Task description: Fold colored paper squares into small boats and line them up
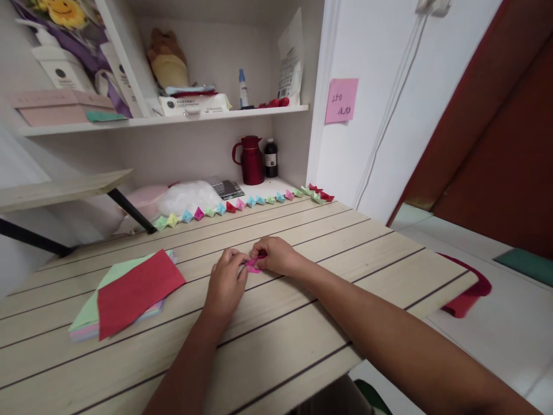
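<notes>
A small folded piece of magenta paper point(253, 268) lies between my two hands near the middle of the table. My left hand point(227, 278) pinches its left side, thumb and fingers drawn together. From the right, my right hand point(273, 255) grips the other side with curled fingers. The fingers cover part of the paper, so its exact folded shape is hidden. To the left lies a stack of coloured paper sheets point(88, 331), with a red sheet point(140, 294) resting askew on top.
A row of small folded paper pieces point(220, 208) in several colours runs along the table's back edge. Behind it stand a red jug point(252, 161) and a dark bottle point(271, 158). A black-legged wooden riser point(64, 193) is at the left. A red stool point(464, 294) sits beyond the right edge.
</notes>
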Motion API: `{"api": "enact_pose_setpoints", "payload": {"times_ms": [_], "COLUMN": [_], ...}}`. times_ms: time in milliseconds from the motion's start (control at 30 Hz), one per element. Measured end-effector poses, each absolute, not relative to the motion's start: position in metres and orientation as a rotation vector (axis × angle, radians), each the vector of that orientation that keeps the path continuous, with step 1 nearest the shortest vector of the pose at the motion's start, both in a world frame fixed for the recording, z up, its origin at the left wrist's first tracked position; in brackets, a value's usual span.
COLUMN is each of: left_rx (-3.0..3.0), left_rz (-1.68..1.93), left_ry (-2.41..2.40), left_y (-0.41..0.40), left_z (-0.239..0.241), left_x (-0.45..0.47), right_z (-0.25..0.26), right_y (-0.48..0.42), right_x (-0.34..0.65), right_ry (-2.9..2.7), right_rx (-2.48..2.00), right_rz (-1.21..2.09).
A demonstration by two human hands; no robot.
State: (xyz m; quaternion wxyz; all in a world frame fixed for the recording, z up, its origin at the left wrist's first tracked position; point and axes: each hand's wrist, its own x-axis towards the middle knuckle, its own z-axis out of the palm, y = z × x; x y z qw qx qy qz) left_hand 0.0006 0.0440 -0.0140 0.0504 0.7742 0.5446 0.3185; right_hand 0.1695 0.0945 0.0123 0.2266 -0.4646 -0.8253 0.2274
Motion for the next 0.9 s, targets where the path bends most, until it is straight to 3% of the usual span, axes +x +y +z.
{"api": "enact_pose_setpoints", "payload": {"times_ms": [500, 900], "left_rx": [2.300, 2.373], "left_rz": [1.202, 1.015], "left_ry": [1.599, 1.671], "left_y": [0.0415, 0.0417], "left_z": [-0.0117, -0.0113], "left_x": [0.0008, 0.0031], "right_z": [0.0108, 0.0103], "right_y": [0.0983, 0.0990], "right_x": [0.1721, 0.1719], "right_ry": [-2.285, -2.293], "right_rx": [-1.334, -1.365], "right_rz": [0.603, 0.587]}}
